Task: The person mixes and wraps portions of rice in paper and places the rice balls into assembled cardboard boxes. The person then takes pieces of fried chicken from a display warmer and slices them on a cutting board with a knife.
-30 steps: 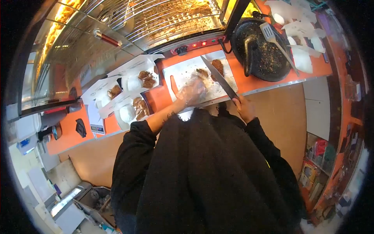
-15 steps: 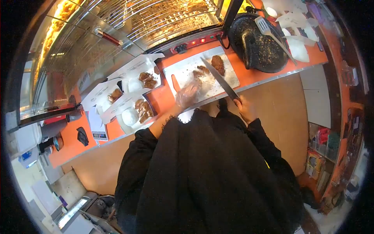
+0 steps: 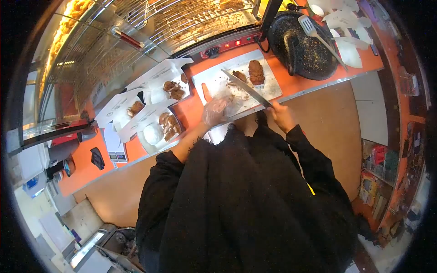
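Note:
My right hand is wrapped round the handle of a long knife, whose blade slants up and left across a white cutting board. My left hand, in a clear plastic glove, is at the board's near edge, its fingers beside the blade and close to small brown crumbs. The loose glove blurs its fingers, so I cannot tell whether they grip anything. Just beyond the blade sits a small piece of fried chicken. A larger fried chicken piece rests farther right on the board.
Left of the board are open white boxes with rice and chicken chunks. A digital scale stands farther left. Behind is a heated display case. To the right, a spatula lies across a black pan.
The knife and my right hand have shifted left and slightly up. The small chicken piece now shows beyond the blade, and my gloved left hand stays low on the board.

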Demonstrator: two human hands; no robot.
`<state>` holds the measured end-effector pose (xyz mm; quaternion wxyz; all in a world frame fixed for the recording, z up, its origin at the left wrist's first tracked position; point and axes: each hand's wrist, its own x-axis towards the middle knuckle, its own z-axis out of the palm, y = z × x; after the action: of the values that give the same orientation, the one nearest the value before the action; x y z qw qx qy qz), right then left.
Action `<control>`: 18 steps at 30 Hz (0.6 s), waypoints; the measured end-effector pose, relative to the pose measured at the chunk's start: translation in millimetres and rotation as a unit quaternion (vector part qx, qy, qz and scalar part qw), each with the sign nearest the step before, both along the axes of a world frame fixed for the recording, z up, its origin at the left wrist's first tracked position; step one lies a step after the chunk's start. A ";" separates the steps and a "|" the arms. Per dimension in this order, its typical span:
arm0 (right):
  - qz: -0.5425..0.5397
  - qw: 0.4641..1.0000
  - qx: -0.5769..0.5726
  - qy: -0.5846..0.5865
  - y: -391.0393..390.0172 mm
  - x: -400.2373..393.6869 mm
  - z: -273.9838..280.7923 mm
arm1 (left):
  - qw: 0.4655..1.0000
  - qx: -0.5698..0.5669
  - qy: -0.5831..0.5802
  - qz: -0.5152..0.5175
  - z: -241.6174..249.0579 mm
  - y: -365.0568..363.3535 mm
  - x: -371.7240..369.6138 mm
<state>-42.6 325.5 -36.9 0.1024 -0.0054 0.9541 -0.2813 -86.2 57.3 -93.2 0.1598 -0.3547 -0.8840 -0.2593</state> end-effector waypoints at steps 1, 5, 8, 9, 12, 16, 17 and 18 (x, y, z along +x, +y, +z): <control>0.014 1.000 -0.007 0.009 -2.9 3.2 4.0 | 1.000 0.000 0.000 -0.001 -1.1 -0.6 0.5; 0.037 0.996 0.082 0.000 -10.3 8.0 -8.6 | 0.997 -0.044 -0.061 0.021 24.0 5.9 -2.9; 0.006 0.999 0.031 0.023 -4.9 9.9 -6.0 | 0.996 -0.076 -0.013 0.034 32.5 17.4 -11.9; 0.001 0.999 0.029 0.023 -3.5 12.7 -3.5 | 0.996 -0.078 -0.004 0.031 29.4 17.8 -13.5; -0.074 0.995 -0.056 0.035 7.7 18.2 26.7 | 0.990 -0.121 -0.064 0.044 0.3 19.8 -20.7; -0.151 0.983 -0.092 0.046 31.0 32.0 41.9 | 0.996 -0.062 -0.061 -0.003 -4.7 17.2 -35.8; -0.138 0.981 -0.088 0.106 39.8 34.0 42.1 | 0.997 -0.056 -0.049 -0.021 1.4 19.4 -33.9; -0.152 0.978 -0.084 0.119 49.2 35.6 50.8 | 0.994 0.041 -0.102 0.012 7.3 17.9 -31.5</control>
<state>-6.9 374.7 13.9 -0.0565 0.0979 0.9220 -0.3703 -117.6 75.2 -85.9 0.0857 -0.3092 -0.8884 -0.3282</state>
